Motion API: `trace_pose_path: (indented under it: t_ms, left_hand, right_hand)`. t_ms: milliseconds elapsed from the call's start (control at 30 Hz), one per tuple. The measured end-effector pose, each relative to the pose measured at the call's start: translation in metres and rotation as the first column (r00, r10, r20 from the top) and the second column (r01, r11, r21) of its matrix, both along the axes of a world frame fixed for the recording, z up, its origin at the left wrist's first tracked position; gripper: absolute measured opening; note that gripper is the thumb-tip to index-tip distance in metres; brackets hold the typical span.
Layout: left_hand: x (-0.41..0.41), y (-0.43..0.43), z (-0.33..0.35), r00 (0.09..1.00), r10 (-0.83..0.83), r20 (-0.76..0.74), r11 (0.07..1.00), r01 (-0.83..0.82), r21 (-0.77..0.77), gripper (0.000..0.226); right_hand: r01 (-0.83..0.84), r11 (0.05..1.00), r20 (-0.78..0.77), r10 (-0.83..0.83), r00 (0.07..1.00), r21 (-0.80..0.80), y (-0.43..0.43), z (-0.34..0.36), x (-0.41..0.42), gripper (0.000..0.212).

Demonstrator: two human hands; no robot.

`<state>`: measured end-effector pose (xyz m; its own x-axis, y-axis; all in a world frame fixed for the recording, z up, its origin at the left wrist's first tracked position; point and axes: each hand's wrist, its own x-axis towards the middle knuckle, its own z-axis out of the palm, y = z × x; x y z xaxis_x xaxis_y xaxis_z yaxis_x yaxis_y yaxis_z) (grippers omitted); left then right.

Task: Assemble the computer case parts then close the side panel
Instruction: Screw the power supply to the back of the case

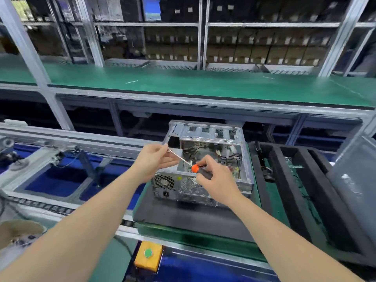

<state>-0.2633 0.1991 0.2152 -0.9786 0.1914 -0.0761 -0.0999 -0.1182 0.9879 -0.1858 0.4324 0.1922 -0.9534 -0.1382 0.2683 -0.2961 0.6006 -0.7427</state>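
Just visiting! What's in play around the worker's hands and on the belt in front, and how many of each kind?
2 hands: left hand pinching the shaft, right hand gripping the handle
1 screwdriver
1 computer case, side open
1 yellow button box
Total: 5

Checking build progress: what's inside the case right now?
Open case: loose cables and a metal drive cage at the far side. The left hand, right hand and screwdriver cover the near part of the interior; anything there is hidden.
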Motion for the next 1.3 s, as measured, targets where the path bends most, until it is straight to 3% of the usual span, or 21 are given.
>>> trace_pose_path:
  t_ms: [167,300,433,567,733,1300]
  left_hand:
    - [0.010,-0.034,-0.026,0.990,-0.108,0.093,0.993,0.112,-0.039,0.035]
    - [0.018,-0.032,-0.047,0.961,-0.100,0.259,0.983,0.054,0.178,0.030]
    - [0.027,-0.012,-0.060,0.893,-0.079,0.442,0.954,-0.062,0.295,0.015]
    - [0.035,0.001,-0.064,0.811,-0.120,0.572,0.952,-0.071,0.299,0.010]
    - [0.040,0.002,-0.069,0.785,-0.115,0.609,0.943,-0.107,0.316,0.022]
    - [0.038,0.000,-0.072,0.813,-0.108,0.573,0.932,-0.117,0.342,0.024]
  right_hand:
    - [0.059,0.998,0.137,-0.057,0.989,-0.010,-0.032,-0.017,0.026,0.019]
    - [0.088,0.994,0.340,-0.063,0.938,-0.061,-0.055,-0.031,0.047,0.014]
    - [0.134,0.960,0.498,0.005,0.867,-0.244,-0.077,-0.044,0.068,0.018]
    - [0.238,0.885,0.597,0.056,0.800,-0.401,-0.095,-0.055,0.085,0.022]
    - [0.321,0.818,0.617,0.052,0.786,-0.477,-0.106,-0.059,0.090,0.019]
    - [0.367,0.798,0.577,-0.030,0.816,-0.478,-0.121,-0.062,0.089,0.018]
